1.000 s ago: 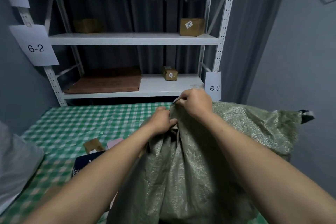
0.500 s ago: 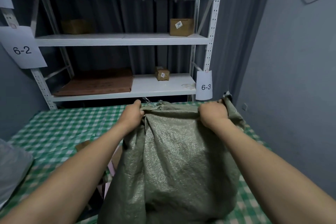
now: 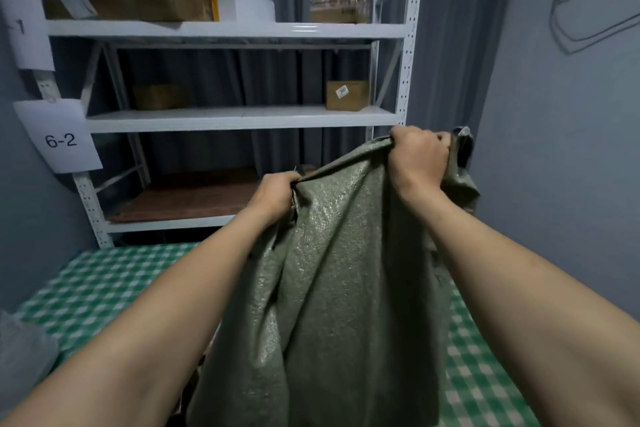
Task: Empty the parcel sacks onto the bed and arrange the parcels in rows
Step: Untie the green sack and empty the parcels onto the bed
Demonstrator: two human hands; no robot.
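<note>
Sack (image 3: 346,288) of green woven plastic, hoisted above a bed (image 3: 100,288) with a green-and-white check cover, hanging limp in long folds toward the near edge. Left hand (image 3: 273,198) fisted tight on one bunched corner of the raised end; right hand (image 3: 417,159) fisted on the other corner, higher and nearer the right edge of the bed, so the top seam slopes up to the right. Both hands fully closed on fabric, bare forearms reaching in from the bottom corners. Lower end of the sack out of sight below the view, so mouth and any falling parcels not visible; parcels already on the bed not visible either. White shelving (image 3: 242,29) beyond the far edge, holding a few cardboard boxes (image 3: 346,95) and a paper tag marked 6-2 (image 3: 60,140). Likely step: upending the sack to tip out its contents. To do it well: level the two corners, lift higher so the mouth hangs clear of the cover, and shake in short pulls to free anything caught in the folds. Best kept over the middle of the bed, away from the right edge, so nothing slides off toward the wall.
</note>
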